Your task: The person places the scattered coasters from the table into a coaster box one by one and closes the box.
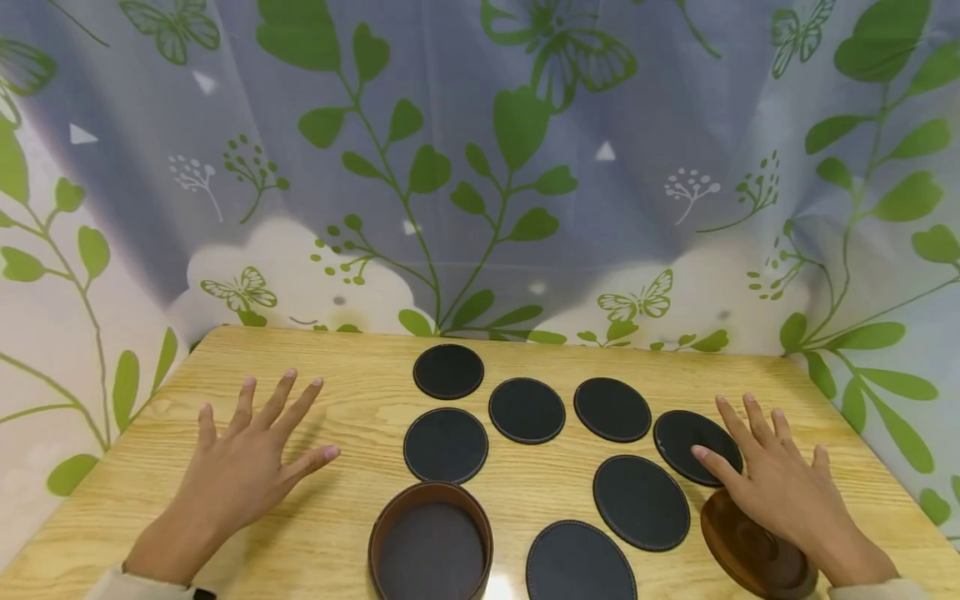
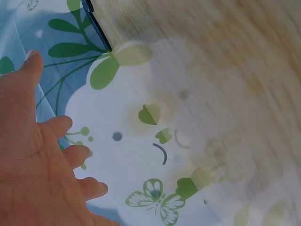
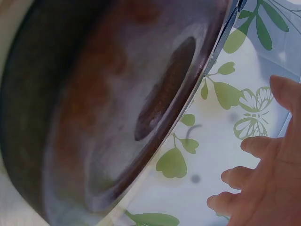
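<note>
My left hand (image 1: pixel 238 465) is spread with nothing in it, over the left side of the table. My right hand (image 1: pixel 787 487), fingers also spread, is at the right. In the head view its thumb overlaps a black round coaster (image 1: pixel 675 442); whether it touches cannot be told. Partly hidden under that hand is a glossy dark brown wooden round piece (image 1: pixel 738 542), like a lid or dish, large in the right wrist view (image 3: pixel 117 99). Several more black stitched coasters, such as one (image 1: pixel 641 502) in front of it, lie flat. An open brown round holder (image 1: pixel 431 550) stands at the front middle.
The light wood table (image 1: pixel 337 483) reaches back to a curtain (image 1: pixel 465 167) printed with green leaves and butterflies. Other coasters lie in the middle, one coaster (image 1: pixel 448 372) near the back edge and one (image 1: pixel 581 567) at the front.
</note>
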Action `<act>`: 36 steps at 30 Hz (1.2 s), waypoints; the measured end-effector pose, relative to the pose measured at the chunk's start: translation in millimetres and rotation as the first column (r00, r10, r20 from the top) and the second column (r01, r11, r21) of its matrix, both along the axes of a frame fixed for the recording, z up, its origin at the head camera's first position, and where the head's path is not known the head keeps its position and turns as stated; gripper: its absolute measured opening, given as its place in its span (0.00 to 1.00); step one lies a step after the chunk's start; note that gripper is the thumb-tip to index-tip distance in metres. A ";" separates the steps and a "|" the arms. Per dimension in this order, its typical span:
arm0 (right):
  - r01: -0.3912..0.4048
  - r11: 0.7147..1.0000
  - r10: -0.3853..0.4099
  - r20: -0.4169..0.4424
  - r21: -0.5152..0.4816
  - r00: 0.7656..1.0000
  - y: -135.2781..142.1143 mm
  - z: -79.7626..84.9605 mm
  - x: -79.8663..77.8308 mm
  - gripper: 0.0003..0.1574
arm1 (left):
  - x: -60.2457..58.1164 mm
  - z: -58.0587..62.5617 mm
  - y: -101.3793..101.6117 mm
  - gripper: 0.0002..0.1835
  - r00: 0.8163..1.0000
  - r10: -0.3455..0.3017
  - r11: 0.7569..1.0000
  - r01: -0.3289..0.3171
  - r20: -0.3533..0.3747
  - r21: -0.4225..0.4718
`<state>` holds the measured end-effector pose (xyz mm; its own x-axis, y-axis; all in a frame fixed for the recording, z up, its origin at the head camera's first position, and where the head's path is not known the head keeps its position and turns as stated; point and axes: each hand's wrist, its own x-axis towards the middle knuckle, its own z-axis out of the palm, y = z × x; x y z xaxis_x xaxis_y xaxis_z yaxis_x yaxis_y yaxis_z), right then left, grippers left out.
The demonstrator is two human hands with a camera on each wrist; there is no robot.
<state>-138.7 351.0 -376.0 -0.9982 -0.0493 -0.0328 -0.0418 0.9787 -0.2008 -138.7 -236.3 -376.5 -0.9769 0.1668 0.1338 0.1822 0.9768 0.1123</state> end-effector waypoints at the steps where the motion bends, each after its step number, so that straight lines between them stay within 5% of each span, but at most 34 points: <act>1: -0.001 1.000 0.001 0.002 0.000 1.000 0.0 0.2 -0.3 0.56 | 0.3 0.3 0.3 0.48 1.000 0.001 1.000 -0.001 -0.001 0.000; 13: -0.001 1.000 0.001 0.011 -0.008 1.000 0.3 -0.5 -3.1 0.57 | 3.0 2.5 1.9 0.51 1.000 -0.012 1.000 0.012 -0.009 0.028; 18: -0.003 1.000 0.003 0.015 -0.013 1.000 -0.5 0.9 -3.1 0.57 | 5.1 0.7 3.2 0.54 0.999 -0.031 0.994 0.028 0.033 0.105; 31: -0.006 1.000 0.006 0.007 0.001 1.000 -0.9 4.6 -7.0 0.59 | 11.6 -2.1 10.7 0.58 0.983 -0.144 0.949 0.104 0.116 0.299; 36: -0.018 0.999 0.020 0.030 -0.044 0.999 1.1 4.4 -11.4 0.63 | 17.1 -1.7 17.2 0.59 0.962 -0.211 0.895 0.118 0.175 0.431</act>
